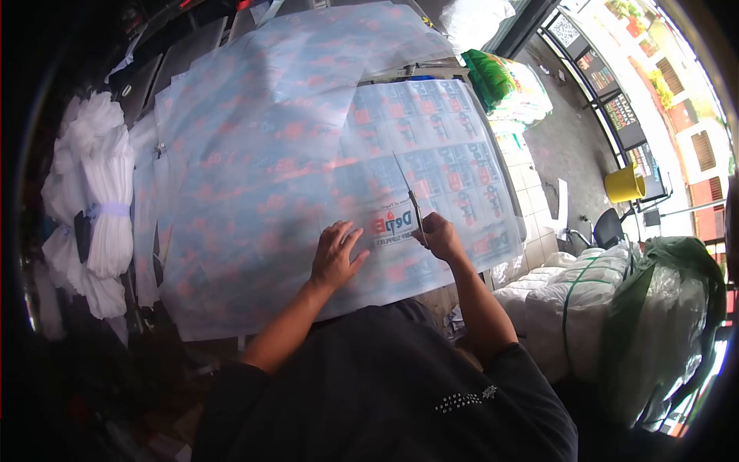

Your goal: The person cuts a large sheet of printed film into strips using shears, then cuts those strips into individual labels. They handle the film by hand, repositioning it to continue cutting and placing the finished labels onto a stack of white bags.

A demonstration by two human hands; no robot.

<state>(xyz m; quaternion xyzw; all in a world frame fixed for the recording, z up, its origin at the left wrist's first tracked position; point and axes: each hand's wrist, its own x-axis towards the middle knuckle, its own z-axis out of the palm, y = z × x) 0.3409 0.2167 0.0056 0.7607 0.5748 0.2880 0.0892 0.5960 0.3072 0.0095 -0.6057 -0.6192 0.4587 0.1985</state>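
Large translucent printed sheets (239, 192) with repeated red and blue logos lie spread over the table in front of me. My left hand (337, 250) rests on them with its fingers spread, left of a larger red and blue logo (394, 223). In my right hand (439, 236) is a pair of scissors (414, 202), my fingers wrapped round the handles. The blades point away from me and lie over the printed sheet, just right of that logo.
Bundled white plastic (108, 192) hangs at the left. A green and white sack (504, 88) stands beyond the table's right side. Wrapped white bales (573, 289) with green strapping lie at the right. Farther off are a yellow bucket (624, 185) and a dark chair (608, 229).
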